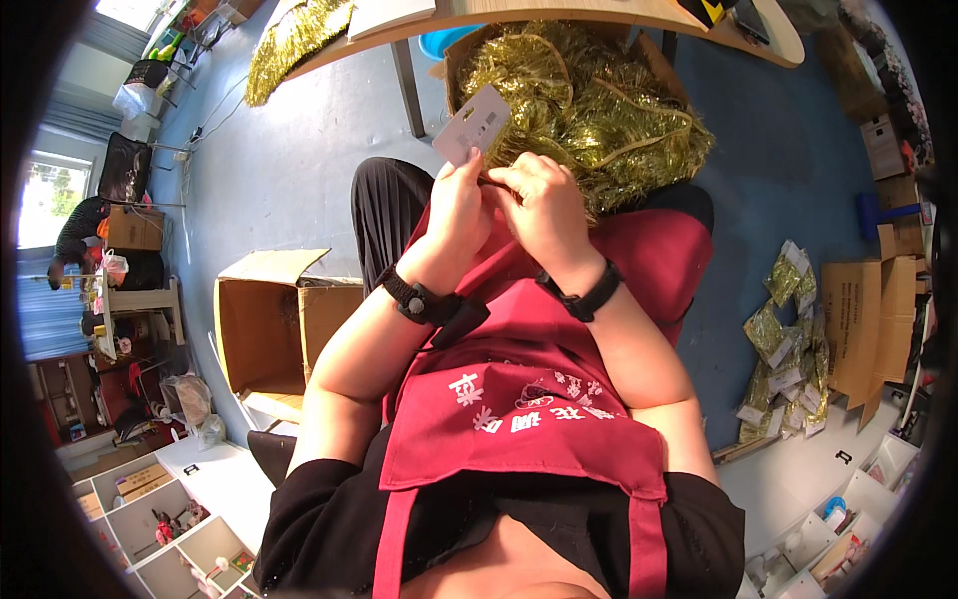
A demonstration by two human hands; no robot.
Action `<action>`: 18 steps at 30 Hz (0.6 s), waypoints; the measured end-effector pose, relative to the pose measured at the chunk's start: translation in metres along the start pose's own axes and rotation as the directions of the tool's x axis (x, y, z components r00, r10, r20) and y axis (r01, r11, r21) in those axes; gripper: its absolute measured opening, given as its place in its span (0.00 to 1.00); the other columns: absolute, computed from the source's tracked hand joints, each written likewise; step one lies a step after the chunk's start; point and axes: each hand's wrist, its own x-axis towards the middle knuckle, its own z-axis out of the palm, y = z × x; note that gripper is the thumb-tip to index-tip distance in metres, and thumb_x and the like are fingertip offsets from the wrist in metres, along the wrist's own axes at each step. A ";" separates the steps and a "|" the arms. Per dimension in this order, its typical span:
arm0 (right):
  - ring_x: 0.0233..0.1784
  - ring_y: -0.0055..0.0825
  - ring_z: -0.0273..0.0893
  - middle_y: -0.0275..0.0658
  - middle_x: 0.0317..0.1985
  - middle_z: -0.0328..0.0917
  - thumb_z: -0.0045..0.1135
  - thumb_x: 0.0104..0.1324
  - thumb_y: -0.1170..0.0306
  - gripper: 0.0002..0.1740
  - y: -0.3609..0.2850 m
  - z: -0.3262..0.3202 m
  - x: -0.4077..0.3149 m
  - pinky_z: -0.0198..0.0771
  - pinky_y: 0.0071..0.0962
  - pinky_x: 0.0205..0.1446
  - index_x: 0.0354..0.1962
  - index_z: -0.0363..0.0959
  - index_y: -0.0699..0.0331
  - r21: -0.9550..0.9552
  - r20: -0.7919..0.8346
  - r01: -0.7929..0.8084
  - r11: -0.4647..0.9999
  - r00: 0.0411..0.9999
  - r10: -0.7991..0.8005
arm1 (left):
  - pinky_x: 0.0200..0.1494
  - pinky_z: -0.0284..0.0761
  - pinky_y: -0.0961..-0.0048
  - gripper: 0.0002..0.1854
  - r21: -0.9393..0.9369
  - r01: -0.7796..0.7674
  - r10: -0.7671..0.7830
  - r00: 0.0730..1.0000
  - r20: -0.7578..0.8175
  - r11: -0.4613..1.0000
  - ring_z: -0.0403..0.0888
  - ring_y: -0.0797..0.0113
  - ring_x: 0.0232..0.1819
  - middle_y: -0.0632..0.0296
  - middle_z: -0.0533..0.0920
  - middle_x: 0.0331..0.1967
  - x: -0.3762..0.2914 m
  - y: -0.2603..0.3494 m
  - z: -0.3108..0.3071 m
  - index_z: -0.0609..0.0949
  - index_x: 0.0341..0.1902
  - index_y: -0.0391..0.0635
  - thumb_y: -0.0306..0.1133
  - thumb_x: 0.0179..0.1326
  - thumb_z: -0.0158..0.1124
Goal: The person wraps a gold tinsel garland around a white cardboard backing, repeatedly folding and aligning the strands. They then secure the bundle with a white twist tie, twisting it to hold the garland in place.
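My left hand (pixel 453 213) pinches a pale cardboard hang card (pixel 473 126) between thumb and fingers. The card is tilted and has a hang slot and a printed code. Close beside it, my right hand (pixel 545 204) has its thumb and fingertips closed on a thin dark strand (pixel 490 180) just below the card. What the strand joins to is hidden by my fingers. Beyond both hands, shiny gold tinsel garland (pixel 576 97) spills out of an open cardboard box (pixel 453 71) towards my lap. A red apron (pixel 524 322) covers my lap and chest.
A wooden table (pixel 479 16) overhangs the box, with more gold tinsel (pixel 292 49) hanging off its left end. An open cardboard box (pixel 262 333) lies on the left floor. Packed tinsel bags (pixel 786 359) are heaped right, beside a carton (pixel 849 322). White shelving (pixel 157 517) stands behind me.
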 end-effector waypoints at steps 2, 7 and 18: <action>0.42 0.37 0.77 0.37 0.35 0.76 0.67 0.58 0.69 0.08 -0.005 -0.020 0.004 0.72 0.37 0.46 0.35 0.81 0.60 -0.002 0.000 0.031 1.000 1.000 -0.031 | 0.44 0.75 0.71 0.13 0.042 -0.028 0.024 0.995 0.093 0.999 0.77 0.69 0.41 0.59 0.80 0.44 0.001 0.006 -0.004 0.76 0.55 0.37 0.32 0.77 0.47; 0.43 0.37 0.78 0.38 0.36 0.75 0.67 0.59 0.68 0.08 -0.025 -0.073 0.009 0.76 0.35 0.47 0.34 0.79 0.61 -0.091 0.060 0.051 0.995 0.997 -0.046 | 0.48 0.72 0.77 0.16 0.422 -0.393 0.285 0.911 0.298 0.817 0.76 0.74 0.45 0.61 0.81 0.47 0.009 0.017 -0.007 0.76 0.58 0.35 0.33 0.77 0.48; 0.29 0.34 0.76 0.40 0.26 0.75 0.72 0.54 0.70 0.08 0.026 -0.107 0.026 0.71 0.31 0.35 0.30 0.83 0.64 0.137 0.019 -0.087 0.987 0.996 0.085 | 0.65 0.67 0.72 0.20 0.390 0.047 -0.238 0.856 0.459 0.920 0.74 0.71 0.61 0.58 0.78 0.61 -0.002 0.066 -0.020 0.74 0.63 0.32 0.34 0.76 0.52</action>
